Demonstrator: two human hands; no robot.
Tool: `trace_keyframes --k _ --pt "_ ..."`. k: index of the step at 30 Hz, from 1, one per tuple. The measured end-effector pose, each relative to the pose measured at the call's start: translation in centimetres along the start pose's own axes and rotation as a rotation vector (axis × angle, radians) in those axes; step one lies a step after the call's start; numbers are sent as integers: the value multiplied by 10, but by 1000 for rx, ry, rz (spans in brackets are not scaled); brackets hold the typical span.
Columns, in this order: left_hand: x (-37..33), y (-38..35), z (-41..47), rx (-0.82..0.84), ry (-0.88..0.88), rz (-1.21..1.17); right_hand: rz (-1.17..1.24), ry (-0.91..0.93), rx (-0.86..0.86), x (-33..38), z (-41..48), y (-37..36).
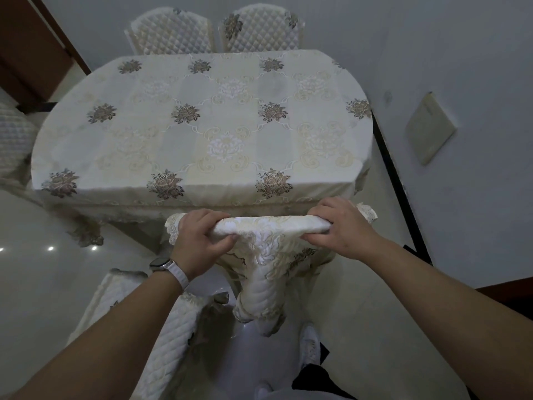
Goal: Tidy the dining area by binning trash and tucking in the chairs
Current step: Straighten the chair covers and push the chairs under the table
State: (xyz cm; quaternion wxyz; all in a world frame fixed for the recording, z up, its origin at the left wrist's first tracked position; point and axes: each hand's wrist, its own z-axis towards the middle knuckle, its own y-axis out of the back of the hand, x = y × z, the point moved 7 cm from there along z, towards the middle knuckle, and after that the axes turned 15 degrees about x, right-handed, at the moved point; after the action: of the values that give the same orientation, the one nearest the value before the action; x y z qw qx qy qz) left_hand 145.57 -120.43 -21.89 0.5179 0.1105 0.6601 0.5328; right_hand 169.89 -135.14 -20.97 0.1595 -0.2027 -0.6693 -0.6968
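Observation:
A chair in a cream quilted cover stands right in front of me, its back top rail against the near edge of the dining table. My left hand grips the left end of the rail, thumb below and fingers over the top. My right hand grips the right end the same way. The table wears a cream cloth with flower motifs, and I see nothing lying on it. The chair's seat is hidden under the table.
A second covered chair stands at my lower left, away from the table. Two more chairs sit at the far side, another chair at the left. A wall runs close on the right. My shoe is below.

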Motion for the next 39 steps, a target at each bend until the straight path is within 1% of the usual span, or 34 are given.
trace_keyframes --k 5,17,25,39 --pt "1 -4 3 6 8 0 3 22 55 -8 4 0" --pt "-8 -9 19 -26 -11 21 31 30 28 -20 9 15" --pt "-8 -2 26 -47 0 3 21 -11 40 -27 18 14" --pt "-1 5 51 -59 31 88 39 65 -11 -38 41 24"
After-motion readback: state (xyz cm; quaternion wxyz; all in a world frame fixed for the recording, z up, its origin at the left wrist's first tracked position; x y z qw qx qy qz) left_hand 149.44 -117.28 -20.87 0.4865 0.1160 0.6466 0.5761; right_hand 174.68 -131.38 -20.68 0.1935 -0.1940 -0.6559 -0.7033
